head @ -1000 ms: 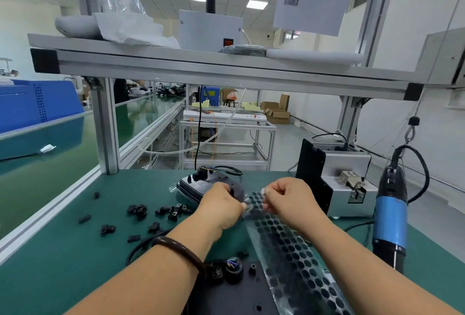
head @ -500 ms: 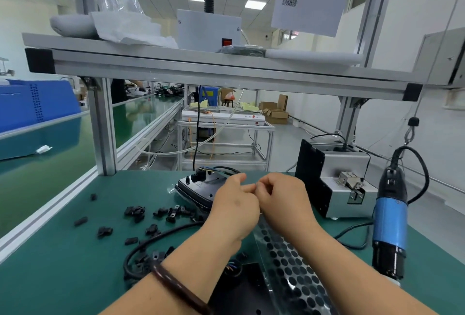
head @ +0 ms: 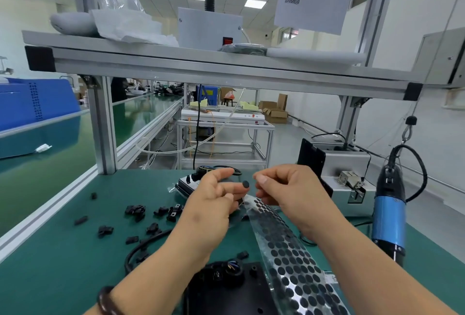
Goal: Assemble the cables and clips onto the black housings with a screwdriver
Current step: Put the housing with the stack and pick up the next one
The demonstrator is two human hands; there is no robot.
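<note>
Green bench mat [head: 50,277] up front, and above the black housing [head: 226,297] lying on it the left hand [head: 214,201], fingers loose, carries a black pad [head: 245,184] stuck on one fingertip, ready for placing, right hand [head: 284,189] curled, grasp unclear

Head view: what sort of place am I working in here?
Most likely a factory assembly-line station: a green-matted bench under an aluminium-profile frame, a blue electric screwdriver hanging at the right, and long green work lines running back on the left.
</note>
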